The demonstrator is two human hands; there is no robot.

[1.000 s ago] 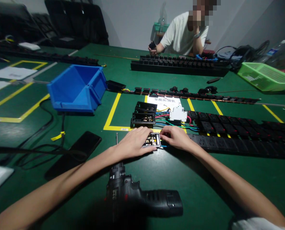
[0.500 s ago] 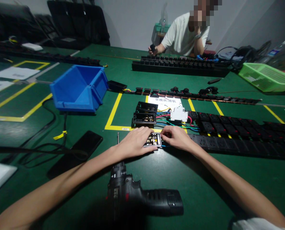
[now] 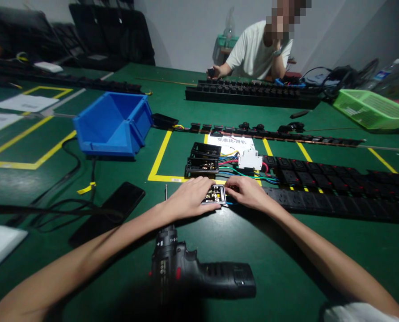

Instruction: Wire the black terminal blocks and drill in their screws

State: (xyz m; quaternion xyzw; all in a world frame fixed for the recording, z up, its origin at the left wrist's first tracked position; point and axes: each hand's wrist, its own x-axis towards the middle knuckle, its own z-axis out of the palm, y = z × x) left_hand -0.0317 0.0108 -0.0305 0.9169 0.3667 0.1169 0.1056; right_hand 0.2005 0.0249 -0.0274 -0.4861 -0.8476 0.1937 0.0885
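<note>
My left hand is wrapped over a small black terminal box with brass contacts, its thumb along the near edge. At the box's right end, my right hand has its fingers pinched together; what lies between them is too small to make out. A blue wire shows below those fingers. Just beyond are two more black boxes, the nearer one wired in several colours past a white breaker to black socket strips.
A black power drill lies near me, its bit pointing away. Left are a phone, loose cables and a blue bin. A green basket stands at the right. Across the table sits a person behind black rails.
The view has shifted slightly. My hands hold almost the same pose at the box. Across the table, the person's hand with a black part has lowered a little.
</note>
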